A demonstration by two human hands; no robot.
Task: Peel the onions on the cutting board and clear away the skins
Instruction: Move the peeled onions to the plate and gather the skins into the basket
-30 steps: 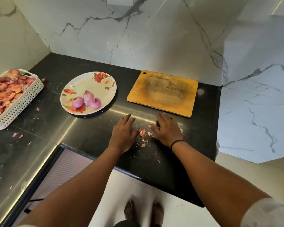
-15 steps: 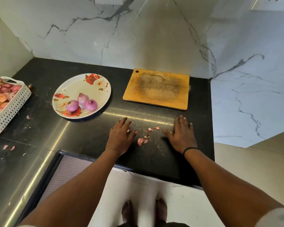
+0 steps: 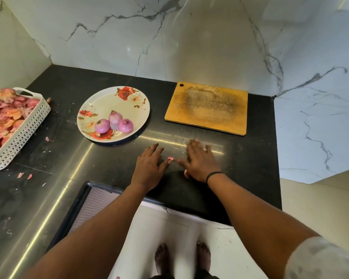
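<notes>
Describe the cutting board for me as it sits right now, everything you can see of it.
The cutting board is a rectangular wooden slab, yellowish at the edges, with rounded corners and a small hanging hole in its far left corner. Its middle is worn grey and scored with knife marks. It lies flat on the black countertop, close to the marble wall, right of the floral plate. Nothing lies on it, and neither hand touches it.

left hand point(image 3: 149, 168) and right hand point(image 3: 199, 164) flat, fingers straight
</notes>
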